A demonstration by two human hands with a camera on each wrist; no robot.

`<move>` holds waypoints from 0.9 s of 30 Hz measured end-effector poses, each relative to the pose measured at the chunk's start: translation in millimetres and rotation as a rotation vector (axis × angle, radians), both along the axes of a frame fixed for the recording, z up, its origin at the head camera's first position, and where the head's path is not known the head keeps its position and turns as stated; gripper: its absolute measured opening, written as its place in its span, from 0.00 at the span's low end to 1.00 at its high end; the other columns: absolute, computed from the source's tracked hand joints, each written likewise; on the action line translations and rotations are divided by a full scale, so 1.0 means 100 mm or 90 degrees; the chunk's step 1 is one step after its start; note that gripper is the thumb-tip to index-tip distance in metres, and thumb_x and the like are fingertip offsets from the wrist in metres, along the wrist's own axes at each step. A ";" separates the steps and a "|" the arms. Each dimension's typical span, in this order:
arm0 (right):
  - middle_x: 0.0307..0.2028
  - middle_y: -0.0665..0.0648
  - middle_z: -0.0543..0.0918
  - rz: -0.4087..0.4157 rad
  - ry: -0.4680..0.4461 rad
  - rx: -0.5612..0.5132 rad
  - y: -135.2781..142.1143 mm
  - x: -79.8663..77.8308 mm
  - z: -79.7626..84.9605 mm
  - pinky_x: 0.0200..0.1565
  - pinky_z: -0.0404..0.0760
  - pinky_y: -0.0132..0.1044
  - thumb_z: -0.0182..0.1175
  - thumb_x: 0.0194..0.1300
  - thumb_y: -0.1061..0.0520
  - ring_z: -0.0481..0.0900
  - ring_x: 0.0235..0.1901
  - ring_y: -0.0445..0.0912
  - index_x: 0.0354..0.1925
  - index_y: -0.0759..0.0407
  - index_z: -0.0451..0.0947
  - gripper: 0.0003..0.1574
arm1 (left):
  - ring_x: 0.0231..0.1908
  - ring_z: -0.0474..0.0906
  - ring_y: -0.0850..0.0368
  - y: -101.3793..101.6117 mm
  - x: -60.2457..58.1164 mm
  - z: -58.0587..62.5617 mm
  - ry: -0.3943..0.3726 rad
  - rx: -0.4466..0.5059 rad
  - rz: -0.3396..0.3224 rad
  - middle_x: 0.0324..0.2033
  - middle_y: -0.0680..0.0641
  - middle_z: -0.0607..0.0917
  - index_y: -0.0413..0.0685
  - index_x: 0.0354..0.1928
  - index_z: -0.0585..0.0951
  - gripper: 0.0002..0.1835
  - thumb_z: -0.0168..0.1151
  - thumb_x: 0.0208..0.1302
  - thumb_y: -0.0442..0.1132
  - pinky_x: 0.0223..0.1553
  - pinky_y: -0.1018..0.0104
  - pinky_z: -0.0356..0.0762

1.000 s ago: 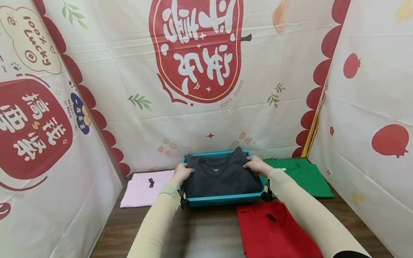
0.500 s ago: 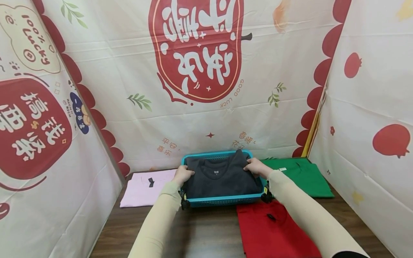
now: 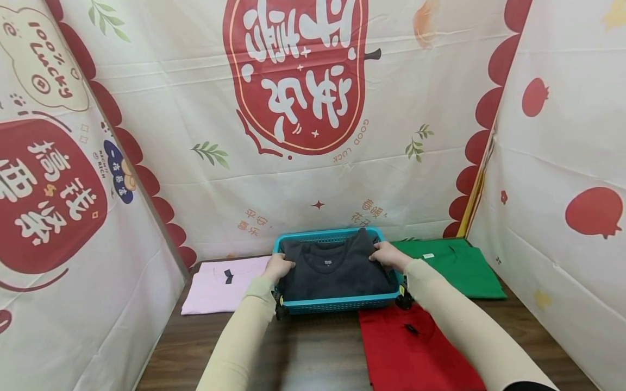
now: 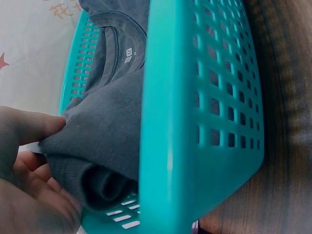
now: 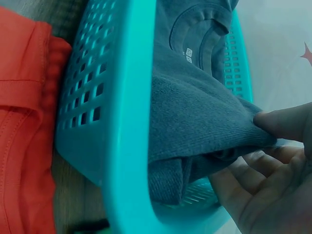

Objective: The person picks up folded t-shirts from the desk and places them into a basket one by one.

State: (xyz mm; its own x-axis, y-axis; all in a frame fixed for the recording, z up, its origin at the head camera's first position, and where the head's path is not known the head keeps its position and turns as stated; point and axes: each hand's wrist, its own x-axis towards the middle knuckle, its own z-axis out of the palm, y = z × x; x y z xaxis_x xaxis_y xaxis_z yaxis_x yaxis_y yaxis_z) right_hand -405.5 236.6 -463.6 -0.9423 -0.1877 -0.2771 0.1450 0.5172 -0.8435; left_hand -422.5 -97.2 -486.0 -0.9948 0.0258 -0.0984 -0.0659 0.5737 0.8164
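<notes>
A folded dark grey T-shirt [image 3: 330,274], neckline and label facing up, lies inside a turquoise plastic basket [image 3: 342,301]. At its left side my left hand [image 3: 279,266] pinches the fabric between thumb and fingers; the left wrist view shows the thumb on top of the shirt's [image 4: 107,122] folded edge. My right hand [image 3: 388,255] pinches the opposite side. In the right wrist view, thumb and fingers of the right hand [image 5: 278,161] grip a corner of the shirt [image 5: 204,117] just inside the basket rim [image 5: 129,117].
A folded pink shirt [image 3: 215,293] lies left of the basket, a green one [image 3: 459,266] to the right. A red shirt [image 3: 406,353] lies in front on the right. The brown wooden table [image 3: 303,353] is backed by a printed cloth wall [image 3: 195,190].
The dark grey shirt has settled slightly lower in the basket, showing more of the back rim. Both hands keep their hold on its sides.
</notes>
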 end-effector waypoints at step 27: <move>0.44 0.65 0.78 -0.009 0.001 0.025 -0.03 0.05 -0.02 0.33 0.74 0.41 0.49 0.71 0.66 0.60 0.17 0.45 0.69 0.74 0.55 0.32 | 0.62 0.65 0.32 0.04 0.00 0.00 -0.040 -0.071 -0.036 0.63 0.29 0.68 0.26 0.66 0.65 0.29 0.59 0.64 0.31 0.57 0.44 0.70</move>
State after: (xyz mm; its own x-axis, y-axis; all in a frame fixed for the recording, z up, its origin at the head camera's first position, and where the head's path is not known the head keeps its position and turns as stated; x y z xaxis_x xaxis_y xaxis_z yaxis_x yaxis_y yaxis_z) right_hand -400.4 233.2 -465.7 -0.9452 -0.1631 -0.2828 0.1517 0.5476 -0.8229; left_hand -422.4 -92.8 -485.6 -0.9839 0.0671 -0.1656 -0.0797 0.6645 0.7430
